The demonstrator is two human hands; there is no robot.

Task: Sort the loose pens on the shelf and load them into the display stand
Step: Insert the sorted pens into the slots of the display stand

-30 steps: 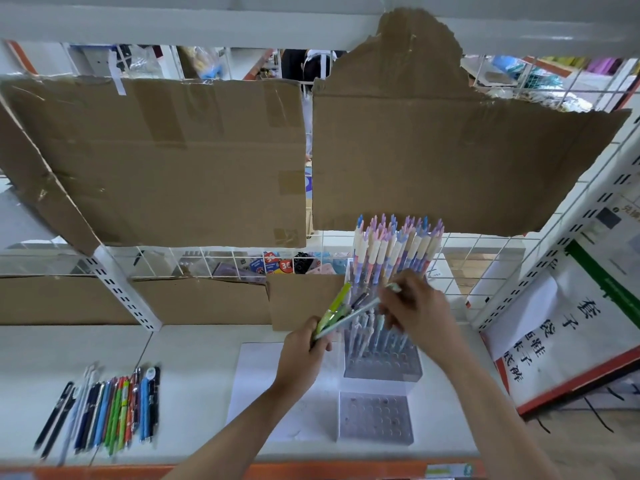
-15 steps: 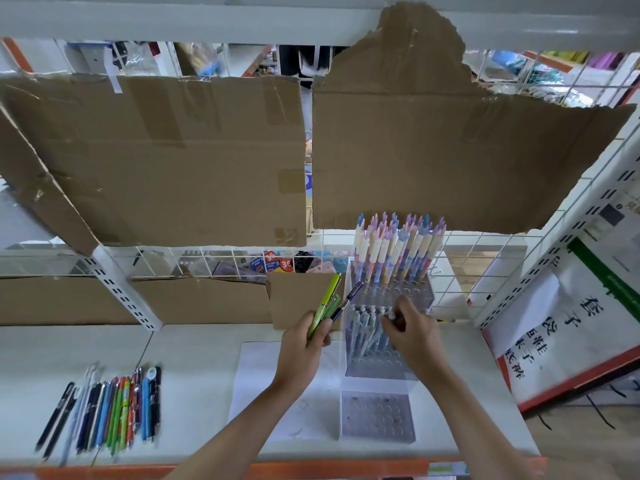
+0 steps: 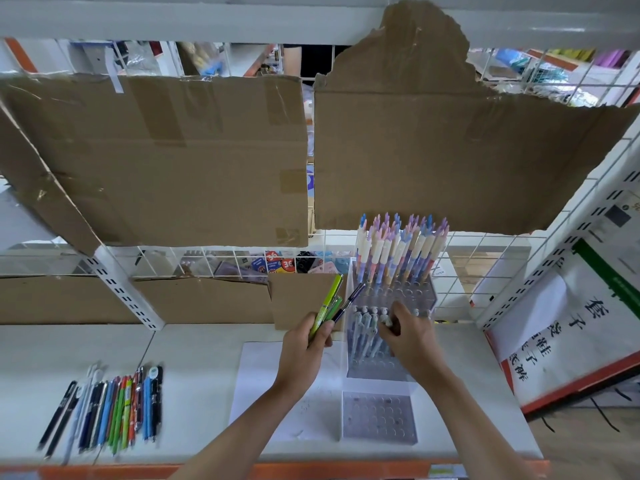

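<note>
the left hand [image 3: 304, 344] holds green and dark pens [image 3: 330, 306] at the clear tiered acrylic display stand's [image 3: 377, 368] 9 o'clock; the right hand [image 3: 408, 336] pinches a pale pen [image 3: 385, 320] in its middle tier. loose coloured pens [image 3: 107, 412] lie at 8 o'clock on the white shelf [image 3: 194, 368]; brown cardboard sheets [image 3: 166, 161] hang at 12.

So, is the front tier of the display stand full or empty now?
Empty. The front tier of the display stand shows only bare holes, while pens stand upright in the back tier.

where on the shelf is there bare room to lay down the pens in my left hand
Bare shelf lies between the loose pens and the white paper, and behind that row. Crowded: the display stand, where the right hand works. The left hand holds the green pens over the paper.
</note>
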